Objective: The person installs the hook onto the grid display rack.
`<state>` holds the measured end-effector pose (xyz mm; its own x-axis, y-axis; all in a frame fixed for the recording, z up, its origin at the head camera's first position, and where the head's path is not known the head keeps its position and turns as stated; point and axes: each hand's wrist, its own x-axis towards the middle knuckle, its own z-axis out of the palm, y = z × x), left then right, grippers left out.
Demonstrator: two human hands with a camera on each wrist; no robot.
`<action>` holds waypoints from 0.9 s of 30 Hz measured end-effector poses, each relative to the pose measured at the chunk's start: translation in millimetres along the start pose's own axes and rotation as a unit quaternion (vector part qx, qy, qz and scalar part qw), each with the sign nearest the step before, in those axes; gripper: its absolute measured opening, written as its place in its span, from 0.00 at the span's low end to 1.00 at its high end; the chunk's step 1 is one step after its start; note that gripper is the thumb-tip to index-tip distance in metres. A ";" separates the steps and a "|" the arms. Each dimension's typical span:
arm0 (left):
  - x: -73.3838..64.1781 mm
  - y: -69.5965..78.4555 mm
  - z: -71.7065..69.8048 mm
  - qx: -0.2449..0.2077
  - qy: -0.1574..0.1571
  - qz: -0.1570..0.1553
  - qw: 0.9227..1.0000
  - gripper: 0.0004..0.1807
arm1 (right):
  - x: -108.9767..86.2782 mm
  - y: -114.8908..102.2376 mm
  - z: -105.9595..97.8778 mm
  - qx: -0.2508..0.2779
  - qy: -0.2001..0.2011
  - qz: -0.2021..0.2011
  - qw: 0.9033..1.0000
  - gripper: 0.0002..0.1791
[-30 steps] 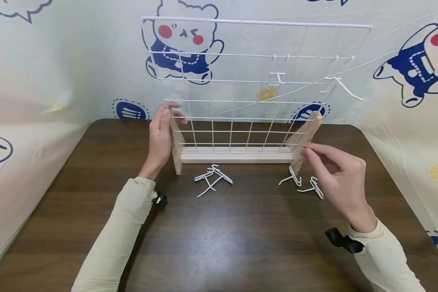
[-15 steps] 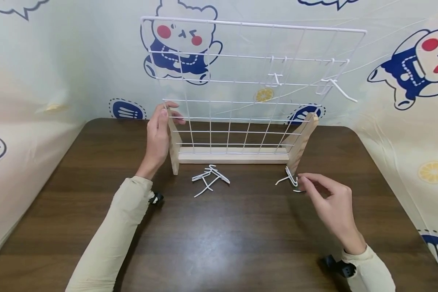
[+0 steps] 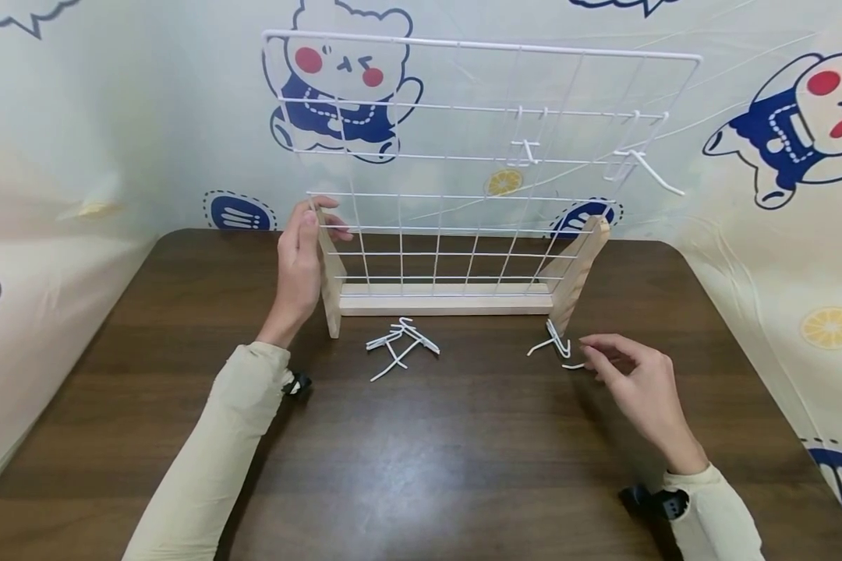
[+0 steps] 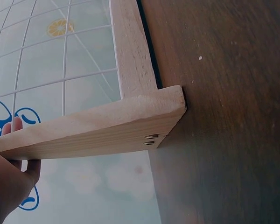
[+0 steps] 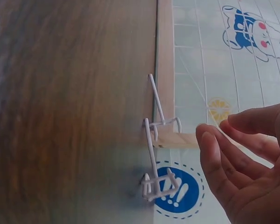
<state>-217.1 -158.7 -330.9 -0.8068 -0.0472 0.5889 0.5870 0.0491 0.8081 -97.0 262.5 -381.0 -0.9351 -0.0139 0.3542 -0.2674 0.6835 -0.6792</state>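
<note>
A white wire grid rack on a pale wood base (image 3: 445, 306) stands on the brown table. My left hand (image 3: 298, 265) grips its left wooden side panel (image 4: 98, 130), thumb in front and fingers behind. Beside the right side panel (image 3: 577, 276), my right hand (image 3: 638, 386) hovers low with thumb and fingertips close together, nothing visible between them. Below those fingertips lies a white wire hook (image 5: 158, 184), mostly hidden by the hand in the head view. Another white hook (image 3: 556, 341) lies just left of it, at the foot of the panel.
A small pile of white hooks (image 3: 401, 343) lies in front of the base. Two more hang on the grid's upper right, a short-looking hook (image 3: 526, 146) and a long-armed hook (image 3: 656, 173). A printed cloth (image 3: 758, 273) surrounds the table's back and sides.
My right hand has come down from beside the right side panel to the nearest hook, covering most of it. My left hand keeps its grip on the rack.
</note>
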 end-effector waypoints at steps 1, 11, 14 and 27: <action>0.0 0.4 0.3 0.003 -0.001 0.000 1.000 0.21 | -0.1 0.6 0.1 0.003 -0.008 0.003 1.000 0.06; -0.2 6.2 -0.3 0.011 -0.003 0.004 1.000 0.21 | 0.5 10.5 3.2 -0.012 -0.073 0.032 0.997 0.10; -0.9 8.0 -0.4 0.015 -0.004 0.000 1.000 0.21 | 0.3 12.4 4.0 -0.034 -0.096 0.036 0.994 0.12; -0.9 9.3 -1.1 0.020 -0.005 0.010 1.000 0.21 | 1.2 16.9 5.7 -0.057 -0.146 0.016 0.987 0.14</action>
<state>-210.8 -159.2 -323.8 -0.7952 -0.0361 0.6053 0.6007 0.0893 0.7945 -104.0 269.9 -395.8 -0.9742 -0.1902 0.1214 -0.2246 0.7642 -0.6046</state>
